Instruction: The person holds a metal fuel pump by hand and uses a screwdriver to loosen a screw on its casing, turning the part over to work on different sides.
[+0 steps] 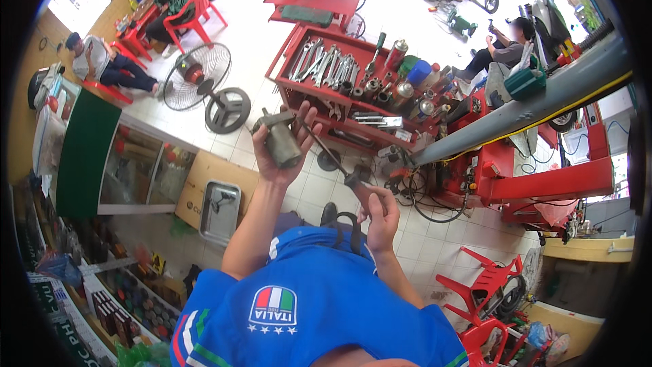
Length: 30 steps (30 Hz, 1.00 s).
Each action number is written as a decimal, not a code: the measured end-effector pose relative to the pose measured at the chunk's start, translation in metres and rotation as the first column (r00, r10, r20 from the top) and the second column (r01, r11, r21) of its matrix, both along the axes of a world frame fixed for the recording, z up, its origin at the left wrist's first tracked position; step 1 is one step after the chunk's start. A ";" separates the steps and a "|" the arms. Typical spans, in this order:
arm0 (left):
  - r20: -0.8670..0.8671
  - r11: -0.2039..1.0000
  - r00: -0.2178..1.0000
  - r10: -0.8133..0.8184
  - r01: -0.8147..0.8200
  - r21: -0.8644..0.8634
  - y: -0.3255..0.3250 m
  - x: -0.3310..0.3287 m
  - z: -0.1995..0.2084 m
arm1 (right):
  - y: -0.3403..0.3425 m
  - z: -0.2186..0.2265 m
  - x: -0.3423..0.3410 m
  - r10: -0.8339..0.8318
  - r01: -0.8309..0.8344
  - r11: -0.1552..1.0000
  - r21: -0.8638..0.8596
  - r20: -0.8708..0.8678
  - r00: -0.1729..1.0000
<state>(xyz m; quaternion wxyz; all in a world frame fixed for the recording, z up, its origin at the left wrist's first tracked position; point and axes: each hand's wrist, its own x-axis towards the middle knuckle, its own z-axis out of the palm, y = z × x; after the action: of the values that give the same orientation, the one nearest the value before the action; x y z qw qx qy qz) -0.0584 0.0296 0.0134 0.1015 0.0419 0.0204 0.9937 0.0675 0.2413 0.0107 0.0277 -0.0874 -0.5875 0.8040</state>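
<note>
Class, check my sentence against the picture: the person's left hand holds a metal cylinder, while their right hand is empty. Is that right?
Not quite: the right hand is not empty. The head view shows it gripping a screwdriver by its handle. The left hand does hold a metal cylinder.

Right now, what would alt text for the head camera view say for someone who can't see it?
A person's left hand holds a cylindrical metal part, while the right hand grips a screwdriver-like tool. Beyond the hands stands a red tool cart with a row of wrenches, in a workshop with a fan and seated people.
</note>
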 end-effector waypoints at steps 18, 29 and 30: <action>0.048 0.988 0.997 0.054 -0.060 0.144 -0.086 0.016 0.001 | -0.097 0.019 0.030 0.004 -0.018 0.963 0.270 0.053 0.999; -0.005 0.995 0.997 0.082 -0.081 0.054 -0.120 0.027 0.009 | -0.142 0.018 0.046 -0.051 0.049 0.958 0.282 0.000 0.999; -0.004 0.995 0.996 0.085 -0.085 0.049 -0.123 0.028 0.009 | -0.144 0.018 0.047 -0.048 0.045 0.957 0.285 0.003 0.999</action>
<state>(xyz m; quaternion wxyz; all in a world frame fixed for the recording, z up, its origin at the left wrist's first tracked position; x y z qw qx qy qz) -0.0304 -0.0932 0.0220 0.0579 0.0465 -0.0019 0.9972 0.1149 0.0973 0.0289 0.0560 -0.1003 -0.6951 0.7096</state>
